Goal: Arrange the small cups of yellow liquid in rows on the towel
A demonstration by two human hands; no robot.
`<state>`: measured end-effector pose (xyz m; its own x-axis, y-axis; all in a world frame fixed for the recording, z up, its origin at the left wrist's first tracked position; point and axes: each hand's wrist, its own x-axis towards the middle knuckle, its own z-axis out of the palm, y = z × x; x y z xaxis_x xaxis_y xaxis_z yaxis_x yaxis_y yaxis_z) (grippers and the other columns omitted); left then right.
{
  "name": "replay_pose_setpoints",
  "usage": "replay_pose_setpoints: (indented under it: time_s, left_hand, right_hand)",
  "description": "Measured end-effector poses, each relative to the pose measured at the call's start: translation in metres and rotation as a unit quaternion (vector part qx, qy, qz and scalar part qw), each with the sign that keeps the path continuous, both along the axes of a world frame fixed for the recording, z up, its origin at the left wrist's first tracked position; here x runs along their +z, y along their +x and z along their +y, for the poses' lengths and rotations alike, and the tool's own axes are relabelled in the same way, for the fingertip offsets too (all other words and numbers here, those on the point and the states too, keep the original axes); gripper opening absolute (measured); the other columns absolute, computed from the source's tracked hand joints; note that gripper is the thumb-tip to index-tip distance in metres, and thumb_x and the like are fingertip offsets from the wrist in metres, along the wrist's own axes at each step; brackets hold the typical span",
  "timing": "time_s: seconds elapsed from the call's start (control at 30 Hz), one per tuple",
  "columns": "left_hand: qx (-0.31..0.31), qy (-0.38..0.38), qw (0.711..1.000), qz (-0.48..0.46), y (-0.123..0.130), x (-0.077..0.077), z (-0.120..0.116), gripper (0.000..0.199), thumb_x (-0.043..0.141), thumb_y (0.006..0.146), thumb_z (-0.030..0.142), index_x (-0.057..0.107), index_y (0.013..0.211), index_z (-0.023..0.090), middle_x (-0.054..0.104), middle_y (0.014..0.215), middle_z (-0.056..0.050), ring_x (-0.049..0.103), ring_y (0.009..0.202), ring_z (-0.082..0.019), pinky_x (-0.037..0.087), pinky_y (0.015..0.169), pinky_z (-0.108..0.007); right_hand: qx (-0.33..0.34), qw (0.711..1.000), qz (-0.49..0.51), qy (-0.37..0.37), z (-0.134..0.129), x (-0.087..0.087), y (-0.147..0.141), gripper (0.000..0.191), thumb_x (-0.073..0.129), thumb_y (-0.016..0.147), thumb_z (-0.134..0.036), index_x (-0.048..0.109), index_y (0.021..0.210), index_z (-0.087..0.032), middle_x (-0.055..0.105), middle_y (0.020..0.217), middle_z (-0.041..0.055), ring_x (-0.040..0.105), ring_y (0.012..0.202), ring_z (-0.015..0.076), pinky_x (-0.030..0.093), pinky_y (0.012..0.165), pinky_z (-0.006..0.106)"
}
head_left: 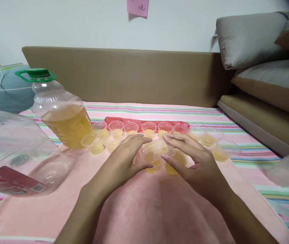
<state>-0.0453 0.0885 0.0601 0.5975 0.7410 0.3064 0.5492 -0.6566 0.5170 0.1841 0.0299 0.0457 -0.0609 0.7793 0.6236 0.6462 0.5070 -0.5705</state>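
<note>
Many plastic cups [95, 147] stand in rows with yellow contents, so filling looks well advanced; the green-capped bottle [66, 123] (about half full, I judge) has more liquid left. The left hand [124, 156] and right hand [197, 159] curve, fingers parted, around one clear cup [157, 146] at front middle; whether they grip it, I cannot tell.

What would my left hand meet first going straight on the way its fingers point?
Probably the clear round plastic piece between the hands; the left hand's fingertips may already touch it, as depth is unclear.
</note>
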Motion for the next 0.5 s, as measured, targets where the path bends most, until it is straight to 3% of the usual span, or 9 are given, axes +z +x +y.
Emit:
replay_pose_setpoints:
  time_s: [0.23, 0.37, 0.5]
  left_hand:
    - [0.002, 0.008, 1.0, 0.003, 0.0022, 0.0003, -0.0017, 0.052, 0.075, 0.097, 0.045, 0.054, 0.142, 0.031, 0.06, 0.152, -0.001, 0.056, 0.141, -0.026, 0.047, 0.118, -0.045]
    - [0.002, 0.017, 1.0, -0.003, 0.0038, 0.0017, -0.0043, 0.053, 0.07, 0.099, 0.041, 0.049, 0.146, 0.029, 0.058, 0.155, -0.002, 0.054, 0.143, -0.025, 0.046, 0.119, -0.045]
    - [0.003, 0.024, 1.0, 0.003, 0.0014, 0.002, -0.0043, 0.052, 0.069, 0.098, 0.036, 0.05, 0.145, 0.028, 0.059, 0.153, -0.003, 0.055, 0.141, -0.026, 0.047, 0.118, -0.046]
  right_hand:
    - [0.003, 1.0, 0.012, 0.01, -0.0016, 0.0006, -0.0015, 0.048, 0.072, 0.101, -0.033, 0.063, 0.148, -0.035, 0.07, 0.136, 0.0041, 0.067, 0.123, 0.0275, 0.058, 0.106, 0.05]
    - [0.001, 0.999, 0.055, -0.003, -0.0017, -0.0017, -0.0036, 0.085, 0.073, 0.099, -0.035, 0.025, 0.169, -0.043, 0.068, 0.142, 0.0021, 0.069, 0.12, 0.0256, 0.059, 0.105, 0.05]
    - [0.002, 0.998, 0.06, -0.012, -0.0031, -0.0024, -0.0046, 0.087, 0.071, 0.101, -0.038, 0.019, 0.17, -0.045, 0.068, 0.143, 0.0017, 0.068, 0.125, 0.0266, 0.059, 0.106, 0.051]
